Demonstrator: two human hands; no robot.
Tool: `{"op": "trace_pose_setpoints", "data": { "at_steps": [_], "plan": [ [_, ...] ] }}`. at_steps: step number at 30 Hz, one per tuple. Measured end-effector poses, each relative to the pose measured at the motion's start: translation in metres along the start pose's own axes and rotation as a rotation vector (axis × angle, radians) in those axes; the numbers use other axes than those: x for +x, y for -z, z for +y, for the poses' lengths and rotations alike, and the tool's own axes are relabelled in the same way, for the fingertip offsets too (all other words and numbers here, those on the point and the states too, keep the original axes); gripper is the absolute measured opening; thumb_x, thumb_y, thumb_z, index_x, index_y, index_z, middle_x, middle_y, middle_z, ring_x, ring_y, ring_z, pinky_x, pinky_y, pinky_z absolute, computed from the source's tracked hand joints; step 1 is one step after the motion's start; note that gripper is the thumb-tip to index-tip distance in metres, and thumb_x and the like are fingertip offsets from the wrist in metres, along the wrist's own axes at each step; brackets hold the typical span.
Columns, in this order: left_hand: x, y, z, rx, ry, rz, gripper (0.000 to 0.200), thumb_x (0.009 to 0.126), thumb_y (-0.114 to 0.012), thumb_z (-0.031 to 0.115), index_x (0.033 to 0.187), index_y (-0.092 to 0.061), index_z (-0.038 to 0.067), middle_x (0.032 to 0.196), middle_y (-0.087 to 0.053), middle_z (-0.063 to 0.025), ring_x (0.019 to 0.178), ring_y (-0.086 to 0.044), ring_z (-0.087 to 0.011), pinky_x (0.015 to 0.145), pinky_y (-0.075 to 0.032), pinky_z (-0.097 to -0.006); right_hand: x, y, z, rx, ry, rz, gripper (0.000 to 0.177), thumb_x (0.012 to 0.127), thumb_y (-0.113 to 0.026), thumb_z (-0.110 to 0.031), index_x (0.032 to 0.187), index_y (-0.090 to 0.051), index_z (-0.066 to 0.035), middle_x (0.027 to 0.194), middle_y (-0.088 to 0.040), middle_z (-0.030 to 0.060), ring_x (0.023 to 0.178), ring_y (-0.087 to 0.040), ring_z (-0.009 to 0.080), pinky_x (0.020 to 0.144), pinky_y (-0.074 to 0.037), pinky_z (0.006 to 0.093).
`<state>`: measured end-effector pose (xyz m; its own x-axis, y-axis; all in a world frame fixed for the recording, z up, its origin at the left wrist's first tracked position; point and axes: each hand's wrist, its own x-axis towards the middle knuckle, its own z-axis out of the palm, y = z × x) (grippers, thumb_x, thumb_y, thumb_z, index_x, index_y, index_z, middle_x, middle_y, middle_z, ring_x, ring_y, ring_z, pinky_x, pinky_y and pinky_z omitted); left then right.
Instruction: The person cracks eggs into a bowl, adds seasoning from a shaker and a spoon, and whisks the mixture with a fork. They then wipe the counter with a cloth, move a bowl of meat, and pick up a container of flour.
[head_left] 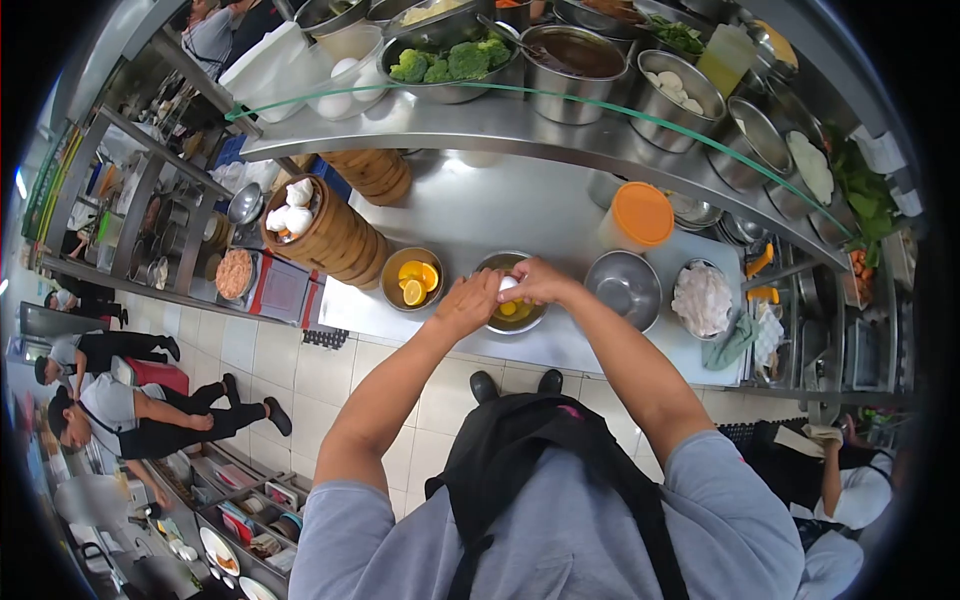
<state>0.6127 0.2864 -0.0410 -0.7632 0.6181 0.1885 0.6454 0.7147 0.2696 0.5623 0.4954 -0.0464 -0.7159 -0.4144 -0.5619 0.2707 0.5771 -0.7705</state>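
Note:
A white egg point(508, 285) is between my two hands, over a metal bowl point(541, 317) with yellow yolk and clear egg white point(513, 309) in it. My left hand point(468, 303) has its fingers closed against the egg's left side. From the right, my right hand point(542, 281) grips the same egg with thumb and fingers. Just left stands a metal bowl point(394, 297) holding orange halves point(414, 292). To the right of my hands is another metal bowl point(622, 289) with nothing visible in it.
Stacked bamboo steamers point(345, 240) stand at the left. An orange-lidded tub point(642, 215) and a bowl of pale food point(703, 300) are at the right, near a green cloth point(731, 343). Overhead, a steel shelf point(450, 125) carries several containers. Co-workers point(150, 405) stand at the left.

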Motion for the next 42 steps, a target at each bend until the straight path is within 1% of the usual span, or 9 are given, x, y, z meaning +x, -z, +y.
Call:
{"op": "trace_pose_setpoints", "data": {
  "at_steps": [7, 12, 15, 19, 28, 32, 35, 37, 42],
  "plan": [
    [0.024, 0.025, 0.005, 0.309, 0.064, -0.142, 0.036, 0.092, -0.061, 0.026, 0.122, -0.055, 0.006, 0.102, -0.064, -0.01, 0.093, -0.067, -0.0276, 0.073, -0.053, -0.0466, -0.026, 0.008, -0.018, -0.354, 0.123, 0.356, 0.059, 0.065, -0.092, -0.043, 0.098, -0.07, 0.0, 0.089, -0.072, 0.0132, 0.081, -0.068, 0.0234, 0.074, -0.055, 0.0357],
    [0.037, 0.119, 0.025, 0.102, 0.121, -0.033, 0.038, 0.091, -0.067, 0.02, 0.123, -0.057, 0.005, 0.107, -0.065, -0.0135, 0.099, -0.067, -0.0302, 0.082, -0.053, -0.0461, -0.078, 0.031, -0.047, -0.128, 0.285, 0.491, 0.055, 0.07, -0.091, -0.039, 0.106, -0.07, -0.002, 0.098, -0.073, 0.0092, 0.086, -0.07, 0.0219, 0.076, -0.056, 0.0343],
    [0.034, 0.117, 0.01, -0.682, 0.203, -0.014, 0.048, 0.089, -0.071, 0.011, 0.134, -0.055, 0.005, 0.117, -0.066, -0.0196, 0.099, -0.067, -0.0334, 0.088, -0.053, -0.0394, -0.091, 0.026, -0.04, 0.34, 0.295, 0.402, 0.05, 0.076, -0.088, -0.03, 0.115, -0.069, -0.005, 0.097, -0.072, 0.0041, 0.082, -0.067, 0.0139, 0.068, -0.054, 0.0282],
    [0.007, 0.028, -0.012, -0.672, 0.34, -0.035, 0.051, 0.087, -0.072, 0.011, 0.134, -0.054, 0.003, 0.122, -0.065, -0.0228, 0.108, -0.065, -0.0405, 0.095, -0.051, -0.0437, -0.08, -0.003, -0.01, 0.681, 0.213, 0.297, 0.043, 0.085, -0.082, -0.023, 0.123, -0.066, -0.009, 0.099, -0.069, -0.0009, 0.08, -0.062, 0.0073, 0.064, -0.05, 0.0228],
    [0.018, 0.022, 0.095, -0.757, 0.472, 0.21, 0.056, 0.09, -0.068, 0.005, 0.143, -0.048, 0.002, 0.135, -0.06, -0.021, 0.126, -0.059, -0.0353, 0.104, -0.046, -0.0407, -0.094, -0.028, 0.019, 1.037, 0.185, 0.195, 0.041, 0.092, -0.076, -0.03, 0.129, -0.064, -0.016, 0.106, -0.066, -0.0019, 0.083, -0.06, 0.0048, 0.062, -0.049, 0.0209],
    [0.054, 0.044, 0.115, -0.602, 0.158, 0.136, 0.072, 0.089, -0.069, 0.008, 0.153, -0.035, 0.001, 0.148, -0.048, -0.0221, 0.142, -0.042, -0.0355, 0.115, -0.033, -0.0425, -0.127, 0.019, 0.032, 1.248, 0.233, 0.06, 0.042, 0.094, -0.073, -0.028, 0.133, -0.061, -0.016, 0.107, -0.067, -0.002, 0.081, -0.062, 0.0077, 0.062, -0.051, 0.0237],
    [0.081, 0.06, 0.107, -0.778, 0.104, 0.209, 0.064, 0.09, -0.069, 0.01, 0.148, -0.044, 0.003, 0.138, -0.059, -0.0191, 0.131, -0.054, -0.0349, 0.109, -0.042, -0.042, -0.168, 0.06, 0.045, 1.316, 0.337, 0.053, 0.045, 0.095, -0.071, -0.026, 0.137, -0.057, -0.018, 0.111, -0.067, 0.0018, 0.078, -0.062, 0.0097, 0.061, -0.049, 0.0227],
    [0.091, 0.057, 0.082, -0.68, 0.481, 0.107, 0.043, 0.089, -0.068, 0.011, 0.132, -0.063, 0.007, 0.113, -0.072, -0.0173, 0.109, -0.068, -0.0325, 0.094, -0.051, -0.04, -0.203, 0.09, 0.059, 1.321, 0.398, 0.054, 0.044, 0.096, -0.07, -0.023, 0.137, -0.057, -0.016, 0.11, -0.067, 0.0013, 0.078, -0.063, 0.01, 0.061, -0.05, 0.0236],
    [0.071, -0.033, 0.047, -0.001, 0.545, -0.101, 0.014, 0.087, -0.066, 0.016, 0.096, -0.077, 0.017, 0.092, -0.072, -0.0165, 0.089, -0.072, -0.033, 0.078, -0.057, -0.0444, -0.288, 0.149, 0.126, 1.197, 0.451, 0.351, 0.047, 0.096, -0.069, -0.019, 0.14, -0.054, -0.01, 0.109, -0.066, 0.002, 0.078, -0.062, 0.0097, 0.061, -0.051, 0.0237]
  ]
}}
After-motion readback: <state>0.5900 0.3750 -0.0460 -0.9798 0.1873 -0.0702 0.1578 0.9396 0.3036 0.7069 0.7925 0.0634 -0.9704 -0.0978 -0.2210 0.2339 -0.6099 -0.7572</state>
